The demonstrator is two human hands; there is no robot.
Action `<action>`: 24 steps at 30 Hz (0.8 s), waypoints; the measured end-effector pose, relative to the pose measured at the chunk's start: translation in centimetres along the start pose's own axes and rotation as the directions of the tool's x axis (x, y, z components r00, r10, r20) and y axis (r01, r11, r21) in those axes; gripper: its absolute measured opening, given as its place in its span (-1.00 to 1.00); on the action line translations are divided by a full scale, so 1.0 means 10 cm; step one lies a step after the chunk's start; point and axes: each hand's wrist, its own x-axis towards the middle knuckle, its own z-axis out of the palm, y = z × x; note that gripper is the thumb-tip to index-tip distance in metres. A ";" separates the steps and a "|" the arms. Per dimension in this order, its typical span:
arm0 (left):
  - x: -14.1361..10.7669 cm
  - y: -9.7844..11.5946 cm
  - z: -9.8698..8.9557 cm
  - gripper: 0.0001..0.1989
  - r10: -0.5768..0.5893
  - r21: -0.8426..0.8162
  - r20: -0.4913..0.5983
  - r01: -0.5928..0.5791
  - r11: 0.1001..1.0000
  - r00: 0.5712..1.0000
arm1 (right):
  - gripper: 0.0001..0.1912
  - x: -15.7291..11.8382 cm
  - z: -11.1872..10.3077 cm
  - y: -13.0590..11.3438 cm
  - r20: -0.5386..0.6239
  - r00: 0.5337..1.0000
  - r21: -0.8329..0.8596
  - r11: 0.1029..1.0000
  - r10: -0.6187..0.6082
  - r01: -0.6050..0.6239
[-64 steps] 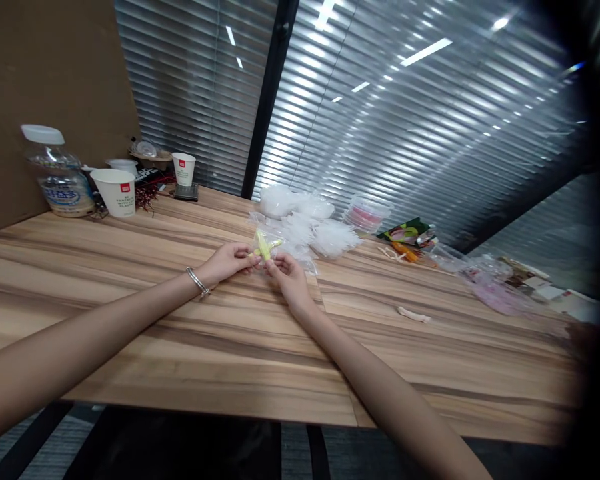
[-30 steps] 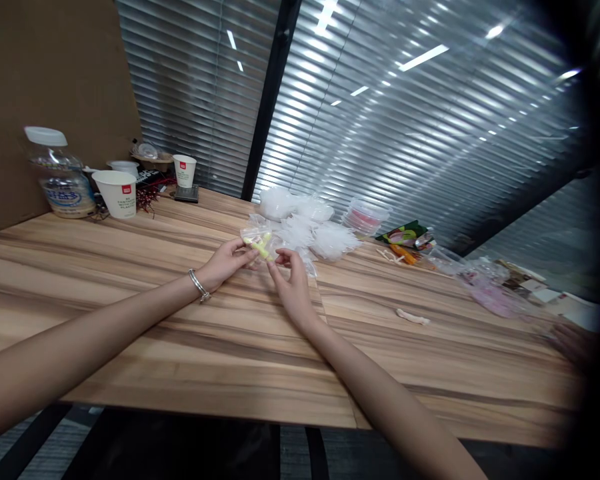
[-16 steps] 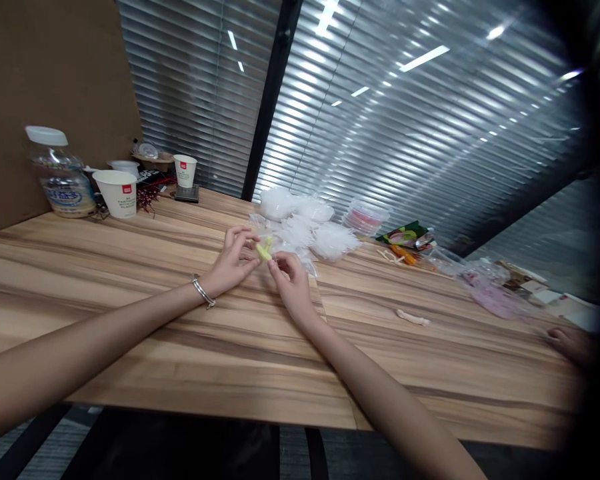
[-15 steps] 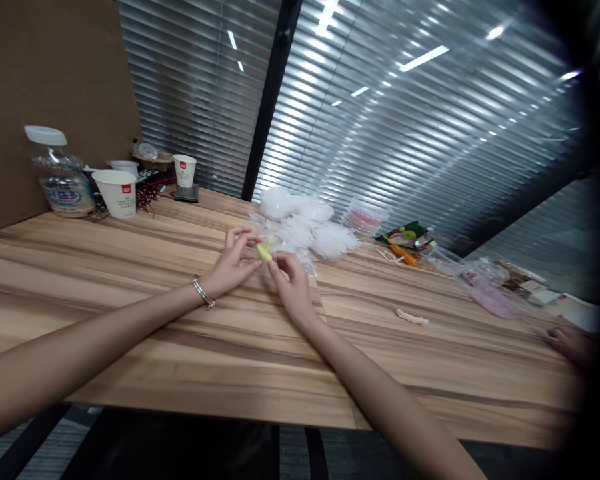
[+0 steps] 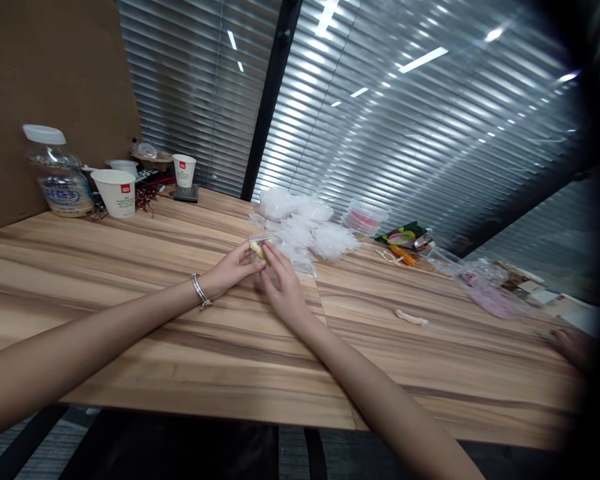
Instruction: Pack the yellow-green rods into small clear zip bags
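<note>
Between my two hands is a small clear plastic bag (image 5: 261, 237) with a yellow-green piece (image 5: 257, 249) in or behind it. My left hand (image 5: 233, 268) has its fingers closed on the bag's left side. From the right, my right hand (image 5: 283, 283) presses its fingers against the bag and the yellow-green piece. Both hands are just above the wooden table (image 5: 180, 360). Right behind them lies a pile of white, clear plastic bags (image 5: 300, 230).
At the back left stand a lidded plastic jar (image 5: 60, 177), a paper cup (image 5: 117, 195) and a smaller cup (image 5: 184, 171). A pale strip (image 5: 411, 318) lies to the right. Plastic tubs (image 5: 364, 217) and pink packaging (image 5: 495, 297) sit farther right, near another person's hand (image 5: 570, 343).
My hands have come closer together. The fingers of my left hand have closed in, and the yellow-green piece has shifted slightly left and is now more covered by plastic and fingers.
</note>
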 end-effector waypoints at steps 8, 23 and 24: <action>0.09 -0.06 -0.21 -0.42 -0.076 -0.069 -0.082 0.070 0.995 0.994 | -0.51 0.00 -0.02 0.11 -0.120 0.982 0.169 0.977 0.147 -0.126; 0.30 -0.10 -1.44 -0.34 0.191 0.726 -0.457 0.239 0.645 0.869 | -0.57 0.09 -0.96 1.11 -0.355 0.772 0.032 0.832 0.527 -0.554; 0.30 -0.10 -1.48 -0.46 0.220 0.732 -0.460 0.227 0.642 0.860 | -0.57 0.04 -1.06 1.17 -0.346 0.781 -0.152 0.790 0.520 -0.594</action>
